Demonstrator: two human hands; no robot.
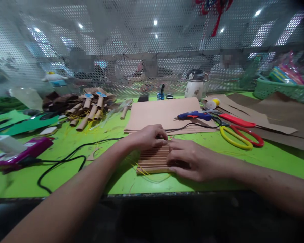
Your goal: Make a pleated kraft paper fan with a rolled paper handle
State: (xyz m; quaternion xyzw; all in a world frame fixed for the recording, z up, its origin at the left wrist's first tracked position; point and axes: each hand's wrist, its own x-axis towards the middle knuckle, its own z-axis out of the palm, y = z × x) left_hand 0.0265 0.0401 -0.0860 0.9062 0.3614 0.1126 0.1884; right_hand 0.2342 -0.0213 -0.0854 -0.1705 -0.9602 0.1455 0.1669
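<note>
A stack of brown paper folded into narrow accordion pleats (pixel 153 157) lies near the table's front edge, its folds running left to right. At its far edge my left hand (pixel 149 136) is bent over the paper, thumb and fingers closed on the folds. My right hand (pixel 190 160) grips the right end, with curled fingers on top and the thumb at the near edge. Thin yellow thread (pixel 142 169) trails over the near left corner. Both hands partly cover the pleats.
Behind the hands lie brown paper sheets (pixel 152 113), a blue corded glue gun (pixel 194 115), and scissors with yellow and red handles (pixel 236 138). Black cable (pixel 63 162) crosses the left side near a purple power strip (pixel 32 152). Paper tubes (pixel 92 111) and a white bottle (pixel 194 88) stand farther back.
</note>
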